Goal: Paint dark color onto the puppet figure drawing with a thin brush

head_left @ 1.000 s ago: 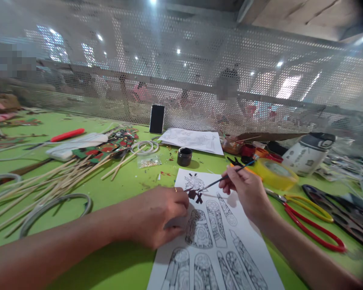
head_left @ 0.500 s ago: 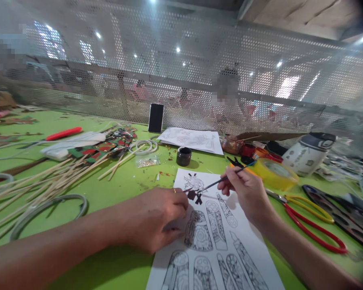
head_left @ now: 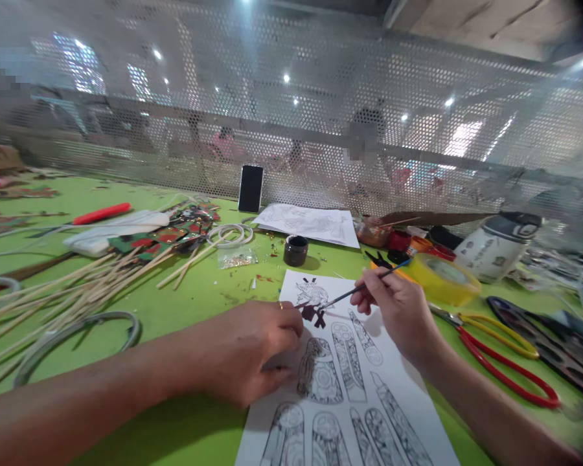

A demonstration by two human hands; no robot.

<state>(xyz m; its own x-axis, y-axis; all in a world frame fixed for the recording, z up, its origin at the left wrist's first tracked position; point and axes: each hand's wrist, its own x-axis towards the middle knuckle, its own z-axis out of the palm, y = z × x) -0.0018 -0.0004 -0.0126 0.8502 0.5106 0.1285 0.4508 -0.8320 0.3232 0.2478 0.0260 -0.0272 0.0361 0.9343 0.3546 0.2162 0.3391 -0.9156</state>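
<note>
A white printed sheet (head_left: pixel 383 401) with black line drawings lies on the green table (head_left: pixel 194 298) in front of me. My left hand (head_left: pixel 250 349) rests palm down on the sheet's left edge, fingers curled, pinning it. My right hand (head_left: pixel 398 310) grips a thin paintbrush (head_left: pixel 364 285) like a pen. Its tip touches a small figure near the top of the sheet, where two patches are filled in dark. A small black paint jar (head_left: pixel 296 250) stands just beyond the sheet.
Bamboo sticks (head_left: pixel 78 285) and wire loops (head_left: pixel 78 336) lie at left. A yellow tape roll (head_left: pixel 442 275), red and yellow scissors (head_left: pixel 505 356), a white mug (head_left: pixel 495 246) and small paint pots (head_left: pixel 398 241) sit at right. A phone (head_left: pixel 251 188) leans on the perforated metal screen (head_left: pixel 291 129), next to another drawing (head_left: pixel 311 223).
Almost nothing has moved. Both hands keep their places on the sheet, and the brush tip stays at the small figure. The camera has shifted slightly.
</note>
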